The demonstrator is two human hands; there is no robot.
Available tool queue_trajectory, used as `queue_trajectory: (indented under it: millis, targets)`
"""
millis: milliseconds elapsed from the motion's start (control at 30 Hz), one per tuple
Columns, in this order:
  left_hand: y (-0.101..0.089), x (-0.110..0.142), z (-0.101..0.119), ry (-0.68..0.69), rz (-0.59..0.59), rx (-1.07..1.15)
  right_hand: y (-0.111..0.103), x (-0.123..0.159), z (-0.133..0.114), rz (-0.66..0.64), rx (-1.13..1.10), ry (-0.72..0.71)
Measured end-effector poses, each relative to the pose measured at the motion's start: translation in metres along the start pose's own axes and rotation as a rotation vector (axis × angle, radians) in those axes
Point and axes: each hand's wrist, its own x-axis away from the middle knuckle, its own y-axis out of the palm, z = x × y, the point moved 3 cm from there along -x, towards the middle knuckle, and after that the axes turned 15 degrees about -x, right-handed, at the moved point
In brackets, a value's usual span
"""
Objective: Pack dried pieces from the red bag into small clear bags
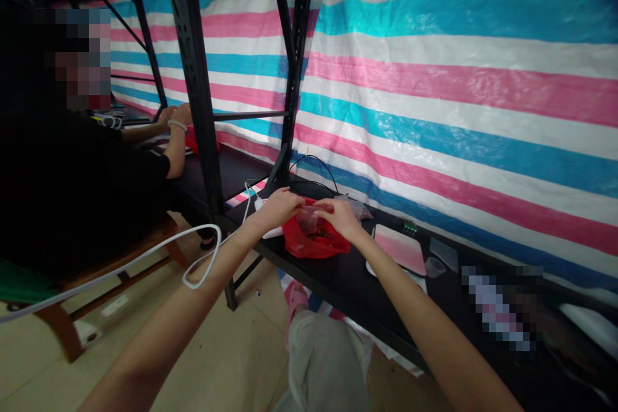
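A red plastic bag (313,243) lies on the black table (347,280) in front of me. Both my hands are at its top, where a small clear bag (309,217) with dark contents sits. My left hand (282,205) pinches the clear bag's left edge with closed fingers. The fingers of my right hand (338,214) grip its right edge.
A pink-and-white flat tray (400,249), a small clear cup (436,266) and a clear packet (357,207) lie to the right. A white cable (193,264) loops at the left. Black shelf posts (197,96) stand ahead. Another person in black (72,187) sits at the left.
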Motion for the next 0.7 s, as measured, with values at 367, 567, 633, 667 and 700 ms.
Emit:
queue_trajectory:
  millis: [367, 567, 633, 667, 700]
  targets:
    - [-0.010, 0.002, 0.000, -0.030, 0.049, -0.015, -0.009, 0.014, -0.015, 0.164, 0.338, -0.111]
    - [-0.007, -0.002, 0.002, -0.024, 0.035, -0.084, -0.007, 0.013, 0.022, 0.187, 0.203, 0.052]
    - [-0.006, -0.003, 0.002, -0.024, 0.023, -0.089, -0.009, 0.014, 0.030, 0.212, 0.174, 0.073]
    - [-0.005, -0.003, 0.002, -0.031, 0.026, -0.085, -0.010, 0.015, 0.031, 0.235, 0.169, 0.050]
    - [-0.005, -0.003, 0.002, -0.040, 0.033, -0.078, -0.011, 0.015, 0.031, 0.253, 0.167, 0.017]
